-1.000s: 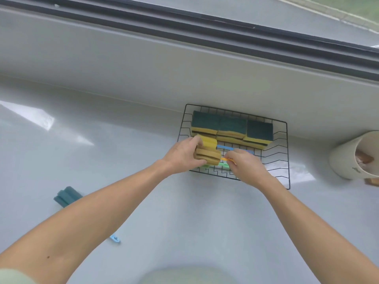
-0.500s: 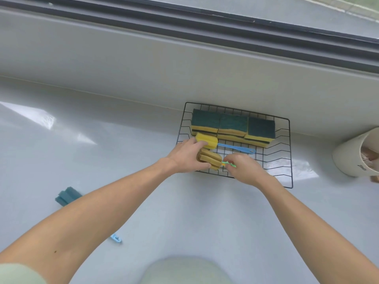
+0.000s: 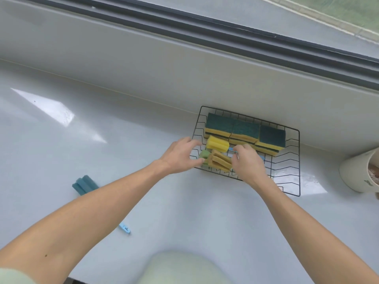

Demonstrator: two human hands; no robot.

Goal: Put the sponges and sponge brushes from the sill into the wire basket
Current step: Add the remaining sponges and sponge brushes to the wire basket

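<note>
A black wire basket (image 3: 299,160) stands on the white sill against the wall. Several green-topped yellow sponges (image 3: 245,130) lie stacked along its back. In its front left lie three sponge brush heads: yellow (image 3: 217,143), tan (image 3: 220,160) and green (image 3: 204,154). My left hand (image 3: 180,156) hovers at the basket's left edge with fingers spread, thumb tip against the green head. My right hand (image 3: 249,162) curls its thumb and forefinger round the right end of the tan head, hiding the handles. A dark blue sponge brush (image 3: 85,184) lies on the sill at left, its pale blue handle end (image 3: 125,228) showing below my left forearm.
A cream cup (image 3: 356,175) stands at the right edge of the view, just right of the basket. The dark window track (image 3: 205,35) runs along the top above the wall ledge. A pale rounded shape (image 3: 180,267) sits at the bottom centre.
My left hand has let go of the brush heads and spread its fingers. The heads now lie in the basket, the green one uncovered. My right hand has slid from the handles toward the tan head.
</note>
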